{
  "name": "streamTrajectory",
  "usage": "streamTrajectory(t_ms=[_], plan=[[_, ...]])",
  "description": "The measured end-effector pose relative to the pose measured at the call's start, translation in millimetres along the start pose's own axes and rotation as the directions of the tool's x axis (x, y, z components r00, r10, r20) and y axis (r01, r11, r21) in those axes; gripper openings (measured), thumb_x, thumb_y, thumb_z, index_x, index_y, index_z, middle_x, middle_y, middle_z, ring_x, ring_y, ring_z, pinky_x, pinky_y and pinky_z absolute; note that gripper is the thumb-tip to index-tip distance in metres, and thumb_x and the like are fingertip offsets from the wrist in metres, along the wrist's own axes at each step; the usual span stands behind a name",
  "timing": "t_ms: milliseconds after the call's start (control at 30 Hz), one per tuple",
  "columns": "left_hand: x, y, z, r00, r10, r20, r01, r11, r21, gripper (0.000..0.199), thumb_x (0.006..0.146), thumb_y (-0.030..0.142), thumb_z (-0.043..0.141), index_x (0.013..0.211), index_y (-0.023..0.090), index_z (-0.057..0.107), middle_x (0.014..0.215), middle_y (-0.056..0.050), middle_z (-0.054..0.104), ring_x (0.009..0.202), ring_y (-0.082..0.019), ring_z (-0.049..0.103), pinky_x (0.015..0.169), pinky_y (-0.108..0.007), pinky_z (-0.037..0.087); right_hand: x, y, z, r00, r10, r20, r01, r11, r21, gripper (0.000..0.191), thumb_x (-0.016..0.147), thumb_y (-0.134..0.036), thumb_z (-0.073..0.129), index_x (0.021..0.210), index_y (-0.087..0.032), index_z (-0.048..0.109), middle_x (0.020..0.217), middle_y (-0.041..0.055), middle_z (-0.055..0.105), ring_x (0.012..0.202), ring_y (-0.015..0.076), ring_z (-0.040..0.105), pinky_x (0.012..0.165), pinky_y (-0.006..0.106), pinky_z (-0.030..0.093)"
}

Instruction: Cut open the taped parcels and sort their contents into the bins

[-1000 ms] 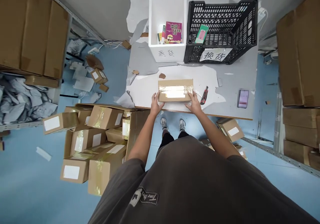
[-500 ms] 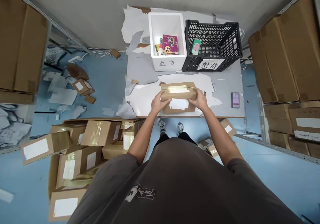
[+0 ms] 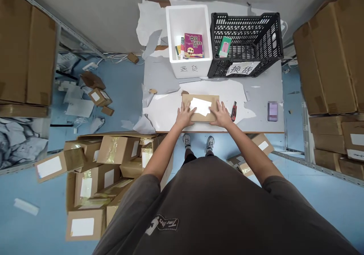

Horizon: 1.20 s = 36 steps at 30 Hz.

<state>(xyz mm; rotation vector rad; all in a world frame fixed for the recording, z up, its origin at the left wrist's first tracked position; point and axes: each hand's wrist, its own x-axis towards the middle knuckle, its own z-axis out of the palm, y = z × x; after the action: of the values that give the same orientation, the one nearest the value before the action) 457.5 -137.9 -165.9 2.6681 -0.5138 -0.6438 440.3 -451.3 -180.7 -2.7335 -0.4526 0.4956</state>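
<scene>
A flat brown cardboard box (image 3: pixel 206 118) lies on the table near its front edge, with white paper labels (image 3: pixel 200 106) on its top. My left hand (image 3: pixel 184 115) rests on the box's left side, fingers spread. On the right side lies my right hand (image 3: pixel 221 114), its fingers apart too. Just right of that hand is a red and black box cutter (image 3: pixel 233 111), untouched. What the box holds inside is hidden.
Behind the box stand a white bin (image 3: pixel 189 68) with several books and a black crate (image 3: pixel 247 44) holding a green packet. A phone (image 3: pixel 272 111) lies at the table's right. Several cartons (image 3: pixel 116 150) are piled at the lower left; stacked boxes (image 3: pixel 327 61) flank the right.
The box, tilted up between both hands before, now lies flat on the table. My hands have shifted from gripping its ends to resting on top. The box cutter has come into plain view.
</scene>
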Motion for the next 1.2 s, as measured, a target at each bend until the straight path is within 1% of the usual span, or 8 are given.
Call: streamTrajectory(t_ms=[200, 433, 600, 767, 867, 967, 1067, 1200], plan=[[-19.2, 0.9, 25.0, 0.997, -0.068, -0.044, 0.064, 0.995, -0.076, 0.087, 0.092, 0.013, 0.075, 0.174, 0.028, 0.051, 0.190, -0.017, 0.023, 0.176, -0.054, 0.007, 0.132, -0.078, 0.033, -29.8, -12.8, 34.6, 0.995, 0.095, 0.034, -0.096, 0.995, 0.040, 0.097, 0.090, -0.034, 0.086, 0.178, -0.033, 0.043, 0.193, 0.0118, -0.007, 0.155, 0.0539, 0.051, 0.100, 0.064, 0.066], [-30.1, 17.0, 21.7, 0.986, -0.145, -0.081, 0.130, 0.978, -0.163, 0.077, 0.094, 0.011, 0.069, 0.167, 0.036, 0.061, 0.188, -0.010, 0.031, 0.169, -0.054, 0.024, 0.125, -0.077, 0.045, -24.9, -27.2, 24.0, 0.997, 0.078, -0.015, -0.078, 0.997, 0.023, 0.078, 0.093, -0.027, 0.077, 0.168, -0.029, 0.058, 0.191, 0.0177, 0.016, 0.121, 0.0404, 0.074, 0.093, 0.056, 0.066], [-37.1, 17.6, -31.7, 0.967, -0.152, -0.205, 0.096, 0.962, -0.257, 0.060, 0.092, 0.022, 0.078, 0.151, 0.028, 0.077, 0.171, -0.012, 0.053, 0.156, -0.041, 0.051, 0.134, -0.056, 0.043, -25.8, -25.0, -29.6, 0.992, 0.028, -0.126, -0.028, 1.000, 0.002, 0.064, 0.095, -0.038, 0.074, 0.157, -0.026, 0.067, 0.174, 0.0176, 0.044, 0.118, 0.0387, 0.073, 0.091, 0.052, 0.066], [19.0, 2.0, -77.8, 0.906, -0.326, -0.269, 0.211, 0.900, -0.382, 0.048, 0.094, 0.036, 0.078, 0.140, 0.023, 0.083, 0.150, -0.011, 0.070, 0.143, -0.034, 0.065, 0.126, -0.043, 0.050, 39.6, -4.6, -74.4, 0.978, 0.025, -0.208, -0.011, 0.998, 0.069, 0.063, 0.095, -0.043, 0.070, 0.157, -0.030, 0.065, 0.156, 0.0121, 0.063, 0.116, 0.0364, 0.071, 0.101, 0.055, 0.065], [54.4, -6.3, -72.1, 0.904, -0.370, -0.215, 0.254, 0.869, -0.426, 0.051, 0.096, 0.029, 0.070, 0.147, 0.021, 0.077, 0.153, -0.014, 0.069, 0.144, -0.033, 0.066, 0.126, -0.044, 0.051, 80.7, 3.8, -73.9, 0.986, 0.092, -0.141, -0.075, 0.990, 0.120, 0.069, 0.099, -0.039, 0.066, 0.166, -0.025, 0.056, 0.161, 0.0135, 0.063, 0.116, 0.0340, 0.069, 0.108, 0.055, 0.062], [61.3, -10.6, -50.1, 0.911, -0.348, -0.221, 0.231, 0.875, -0.425, 0.063, 0.102, 0.033, 0.064, 0.163, 0.017, 0.063, 0.182, -0.018, 0.040, 0.161, -0.036, 0.052, 0.134, -0.049, 0.042, 92.1, 3.3, -58.8, 0.991, 0.131, -0.028, -0.125, 0.980, 0.154, 0.069, 0.103, -0.040, 0.062, 0.168, -0.020, 0.055, 0.168, 0.0166, 0.057, 0.124, 0.0366, 0.069, 0.114, 0.056, 0.060], [39.8, -13.9, -31.6, 0.907, -0.315, -0.279, 0.198, 0.904, -0.379, 0.067, 0.108, 0.041, 0.060, 0.171, 0.018, 0.054, 0.191, -0.017, 0.020, 0.172, -0.037, 0.034, 0.139, -0.052, 0.032, 72.4, 1.4, -44.0, 0.988, 0.142, -0.057, -0.131, 0.978, 0.166, 0.072, 0.104, -0.045, 0.061, 0.173, -0.024, 0.051, 0.183, 0.0165, 0.038, 0.140, 0.0448, 0.064, 0.115, 0.065, 0.058], [-5.2, -18.2, -14.9, 0.927, -0.201, -0.317, 0.113, 0.955, -0.274, 0.082, 0.098, 0.045, 0.079, 0.173, 0.026, 0.051, 0.193, -0.012, 0.015, 0.177, -0.038, 0.019, 0.141, -0.057, 0.028, 26.6, 3.8, -27.2, 0.986, 0.052, -0.157, -0.030, 0.990, 0.136, 0.081, 0.099, -0.048, 0.073, 0.174, -0.027, 0.050, 0.192, 0.0120, 0.015, 0.164, 0.0471, 0.042, 0.124, 0.067, 0.052]])
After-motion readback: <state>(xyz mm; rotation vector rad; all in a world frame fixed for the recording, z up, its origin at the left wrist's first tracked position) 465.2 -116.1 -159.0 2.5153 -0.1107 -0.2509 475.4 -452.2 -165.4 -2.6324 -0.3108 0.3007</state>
